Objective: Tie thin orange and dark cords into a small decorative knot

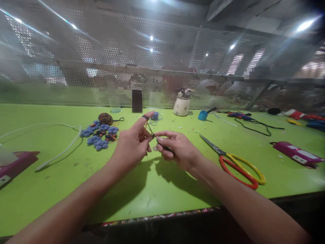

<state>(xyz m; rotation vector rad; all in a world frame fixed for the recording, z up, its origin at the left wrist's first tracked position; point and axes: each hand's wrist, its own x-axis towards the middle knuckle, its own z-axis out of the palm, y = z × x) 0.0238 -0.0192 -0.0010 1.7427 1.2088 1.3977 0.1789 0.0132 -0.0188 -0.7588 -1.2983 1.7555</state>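
Observation:
My left hand (133,144) is raised over the green table (152,189), index finger stretched up with dark and red yarn (145,117) wrapped around its tip. A thin strand runs down from that finger to the pinch between both hands. My right hand (176,147) meets it from the right, fingers closed on a slim dark tool, likely a crochet hook (162,146), mostly hidden in the grip. A pile of blue crocheted flowers (99,136) lies to the left of my left hand.
Large scissors with red and yellow handles (237,164) lie right of my right hand. A brown yarn ball (105,118), dark phone (137,101), white bottle (181,103), blue cup (202,115), white cord (61,152) and pink cases (296,153) are spread around. A perforated metal screen (162,67) backs the table.

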